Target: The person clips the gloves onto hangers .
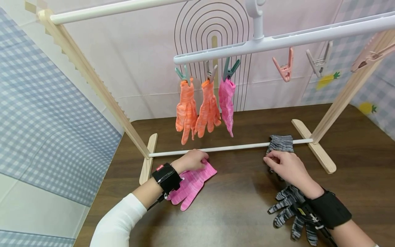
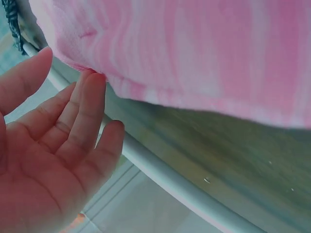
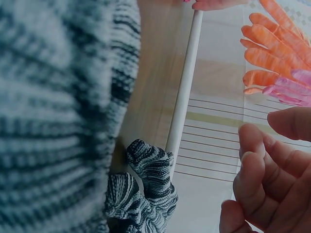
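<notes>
My left hand is at the cuff end of a pink knit glove lying on the table. In the left wrist view, its fingertips touch the glove's edge while the thumb stands apart. Loosely bent, the fingers of my right hand hold nothing, close by a black-and-grey glove that lies over the lower white rod. A second black-and-grey glove lies palm-down on the table, partly hidden under the right wrist. Two orange gloves and one pink glove hang from clothespins.
Overhead runs a white hanger bar carrying several clothespins, including an unused pink clothespin. A wooden stand with a lower white rod frames the dark table. Behind it hangs a patterned cloth.
</notes>
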`<state>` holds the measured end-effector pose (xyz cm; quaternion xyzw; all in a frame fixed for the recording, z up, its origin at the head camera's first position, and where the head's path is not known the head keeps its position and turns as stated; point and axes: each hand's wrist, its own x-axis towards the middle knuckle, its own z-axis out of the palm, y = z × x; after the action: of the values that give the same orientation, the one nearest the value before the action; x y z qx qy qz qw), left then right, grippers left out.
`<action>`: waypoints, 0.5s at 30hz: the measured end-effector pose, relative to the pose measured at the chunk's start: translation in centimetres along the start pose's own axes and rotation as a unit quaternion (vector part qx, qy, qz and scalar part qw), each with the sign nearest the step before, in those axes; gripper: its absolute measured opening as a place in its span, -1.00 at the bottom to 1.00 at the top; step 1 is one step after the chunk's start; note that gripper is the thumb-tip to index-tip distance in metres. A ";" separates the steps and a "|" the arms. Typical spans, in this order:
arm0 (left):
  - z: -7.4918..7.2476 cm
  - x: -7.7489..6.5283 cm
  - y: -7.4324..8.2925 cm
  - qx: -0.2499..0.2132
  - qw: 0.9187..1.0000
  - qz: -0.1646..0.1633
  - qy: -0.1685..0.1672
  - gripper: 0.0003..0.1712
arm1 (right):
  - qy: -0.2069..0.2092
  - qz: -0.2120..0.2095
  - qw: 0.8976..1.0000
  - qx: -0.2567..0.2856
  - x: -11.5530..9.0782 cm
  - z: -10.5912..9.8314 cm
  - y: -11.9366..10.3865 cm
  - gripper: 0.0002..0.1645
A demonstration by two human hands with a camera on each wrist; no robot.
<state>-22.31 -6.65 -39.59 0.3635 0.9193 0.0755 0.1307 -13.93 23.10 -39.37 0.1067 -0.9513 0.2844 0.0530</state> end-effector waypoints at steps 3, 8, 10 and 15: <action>0.0 0.0 0.5 -0.003 1.000 0.006 -0.001 -0.80 | 0.000 0.002 1.000 0.001 0.0 0.0 0.0 -0.71; 0.0 0.0 1.0 -0.014 1.000 0.004 -0.012 -0.69 | 0.000 0.004 1.000 0.001 0.0 0.0 0.0 -0.70; 0.0 0.1 1.1 -0.016 1.000 0.004 -0.016 -0.68 | 0.001 0.005 1.000 0.001 0.0 -0.1 0.0 -0.70; -0.1 0.1 1.0 -0.021 1.000 0.004 -0.015 -0.66 | 0.001 0.007 1.000 0.001 0.0 -0.1 -0.1 -0.70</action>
<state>-21.75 -5.86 -39.27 0.3656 0.9138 0.0904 0.1519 -13.91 23.13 -39.22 0.1003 -0.9515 0.2863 0.0520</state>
